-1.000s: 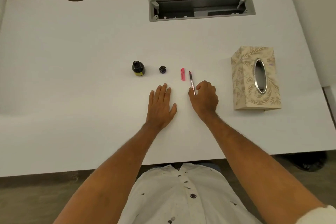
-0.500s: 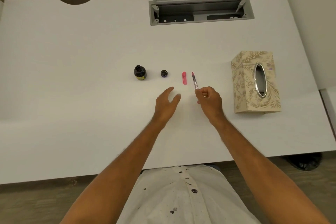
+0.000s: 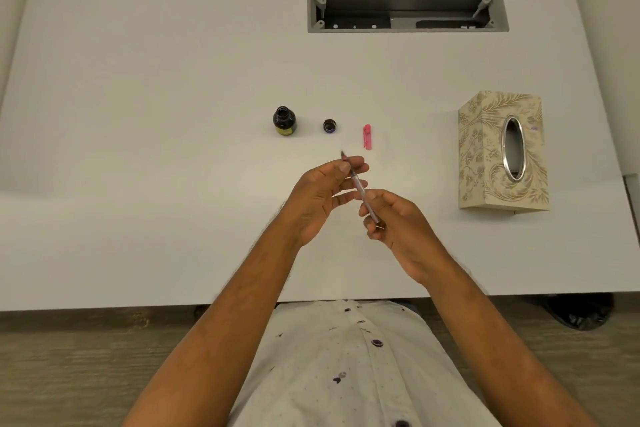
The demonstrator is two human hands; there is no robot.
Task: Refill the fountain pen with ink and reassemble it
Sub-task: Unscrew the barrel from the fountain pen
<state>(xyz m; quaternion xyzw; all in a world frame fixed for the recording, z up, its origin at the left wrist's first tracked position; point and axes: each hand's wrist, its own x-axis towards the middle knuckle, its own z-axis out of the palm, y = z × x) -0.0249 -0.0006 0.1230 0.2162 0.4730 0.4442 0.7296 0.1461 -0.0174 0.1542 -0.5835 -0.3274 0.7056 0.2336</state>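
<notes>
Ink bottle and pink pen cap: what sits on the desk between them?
In the head view, only the small dark bottle lid lies between the ink bottle and the pink pen cap.

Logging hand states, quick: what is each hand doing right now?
Left hand: pinches the pen near its tip.
Right hand: grips the pen's back end.

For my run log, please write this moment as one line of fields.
step: pen picked up | left hand: pinches nib end of pen | right hand: grips rear end | ink bottle: open | pink cap: on desk

Pink pen cap, floral tissue box
</notes>
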